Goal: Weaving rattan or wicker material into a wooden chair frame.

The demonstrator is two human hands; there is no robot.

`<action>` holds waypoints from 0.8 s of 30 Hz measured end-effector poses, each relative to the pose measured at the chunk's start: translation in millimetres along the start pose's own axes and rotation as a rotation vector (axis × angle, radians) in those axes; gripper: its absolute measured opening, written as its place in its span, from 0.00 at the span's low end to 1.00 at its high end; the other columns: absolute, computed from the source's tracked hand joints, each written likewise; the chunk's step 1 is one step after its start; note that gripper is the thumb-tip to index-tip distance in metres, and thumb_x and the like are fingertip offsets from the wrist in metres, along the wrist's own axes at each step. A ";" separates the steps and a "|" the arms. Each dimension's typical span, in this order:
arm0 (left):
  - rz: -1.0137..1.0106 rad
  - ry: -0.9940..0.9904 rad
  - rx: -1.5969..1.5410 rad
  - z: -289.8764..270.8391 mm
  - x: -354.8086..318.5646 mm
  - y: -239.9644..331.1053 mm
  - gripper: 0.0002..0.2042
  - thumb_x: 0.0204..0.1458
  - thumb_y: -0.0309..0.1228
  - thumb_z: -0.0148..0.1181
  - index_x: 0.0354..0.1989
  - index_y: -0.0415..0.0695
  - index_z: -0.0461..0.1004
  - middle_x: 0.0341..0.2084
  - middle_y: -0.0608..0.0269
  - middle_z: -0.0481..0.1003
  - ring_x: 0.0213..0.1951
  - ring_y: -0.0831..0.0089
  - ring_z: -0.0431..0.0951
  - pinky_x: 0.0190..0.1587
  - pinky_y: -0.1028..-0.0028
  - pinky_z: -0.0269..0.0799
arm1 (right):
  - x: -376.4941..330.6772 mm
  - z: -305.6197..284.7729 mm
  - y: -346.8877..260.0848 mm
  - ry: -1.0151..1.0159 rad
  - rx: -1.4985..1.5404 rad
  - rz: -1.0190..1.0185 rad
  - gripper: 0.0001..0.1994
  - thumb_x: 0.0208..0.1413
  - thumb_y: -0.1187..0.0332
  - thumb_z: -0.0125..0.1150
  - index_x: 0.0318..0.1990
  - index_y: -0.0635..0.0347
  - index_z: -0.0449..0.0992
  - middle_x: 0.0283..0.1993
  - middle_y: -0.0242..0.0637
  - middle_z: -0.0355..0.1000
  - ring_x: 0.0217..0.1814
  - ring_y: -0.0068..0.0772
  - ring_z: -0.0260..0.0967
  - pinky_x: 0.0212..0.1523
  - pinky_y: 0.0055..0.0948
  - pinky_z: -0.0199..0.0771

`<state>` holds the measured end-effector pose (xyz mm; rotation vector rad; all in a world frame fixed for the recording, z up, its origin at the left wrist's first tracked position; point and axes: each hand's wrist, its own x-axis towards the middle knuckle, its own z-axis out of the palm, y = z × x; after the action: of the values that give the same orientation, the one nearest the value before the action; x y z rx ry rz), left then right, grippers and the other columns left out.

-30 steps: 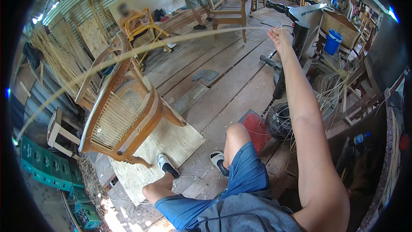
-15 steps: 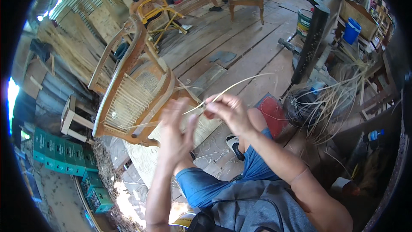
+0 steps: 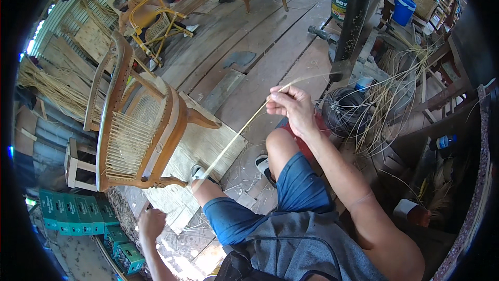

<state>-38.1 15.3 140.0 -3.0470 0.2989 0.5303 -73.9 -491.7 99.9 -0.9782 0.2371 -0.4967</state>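
Observation:
Between the thumb and fingers of my right hand (image 3: 293,107), raised above my right knee, a thin pale cane strand (image 3: 240,134) is pinched. One part of it slants down toward my left knee; its other end curves off to the right, blurred. My left hand (image 3: 152,224) is low at the left, its fingers curled; whether they hold anything is hidden. In front of me on the left stands a brown wooden chair (image 3: 179,120), tilted in view, with rows of cane strands (image 3: 127,146) strung across its back frame and woven cane in its seat.
A pale board (image 3: 218,151) lies beneath the chair. Loose cane strands (image 3: 387,109) and a dark wire coil (image 3: 345,109) heap at the right, near a black post (image 3: 356,26). Green crates (image 3: 75,213) stand lower left. A person (image 3: 138,16) sits behind a yellow chair (image 3: 156,29).
My hands have drawn apart: the left went down and left, the right up and slightly right with the cane strand. The view has shifted, so the chair appears farther left.

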 end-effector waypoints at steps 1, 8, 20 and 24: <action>0.150 -0.031 0.023 2.1 9.6 20.5 0.17 0.49 0.42 0.59 0.42 0.43 0.79 0.38 0.48 0.78 0.43 0.53 0.77 0.48 0.59 0.71 | -5.0 3.2 3.2 -0.017 -0.031 0.003 0.07 0.56 0.74 0.59 0.40 0.66 0.76 0.33 0.41 0.76 0.32 0.26 0.76 0.34 0.25 0.81; 0.840 0.017 -1.122 3.3 48.7 282.6 0.18 0.60 0.31 0.54 0.55 0.33 0.69 0.44 0.50 0.77 0.48 0.66 0.76 0.52 0.70 0.68 | -54.1 7.2 -6.1 -0.079 -0.223 0.028 0.06 0.57 0.73 0.59 0.39 0.67 0.77 0.32 0.37 0.76 0.32 0.23 0.75 0.32 0.21 0.78; 0.613 -0.366 -1.197 64.3 17.5 218.7 0.06 0.59 0.22 0.53 0.41 0.36 0.75 0.24 0.66 0.77 0.26 0.85 0.71 0.30 0.84 0.65 | -62.3 -66.0 -27.6 0.150 -0.338 -0.079 0.07 0.56 0.75 0.59 0.40 0.69 0.76 0.32 0.40 0.77 0.31 0.25 0.76 0.32 0.22 0.79; 0.586 -0.620 -1.018 68.3 12.9 229.1 0.12 0.58 0.26 0.56 0.49 0.36 0.72 0.34 0.61 0.78 0.32 0.84 0.72 0.34 0.82 0.68 | -82.8 -81.7 -31.8 0.187 -0.449 -0.143 0.08 0.56 0.74 0.60 0.41 0.69 0.77 0.33 0.41 0.77 0.33 0.27 0.77 0.35 0.24 0.80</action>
<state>-93.4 -207.3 71.2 -3.2847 1.1962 2.1746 -188.2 -524.5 79.7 -1.3937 0.4620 -0.6837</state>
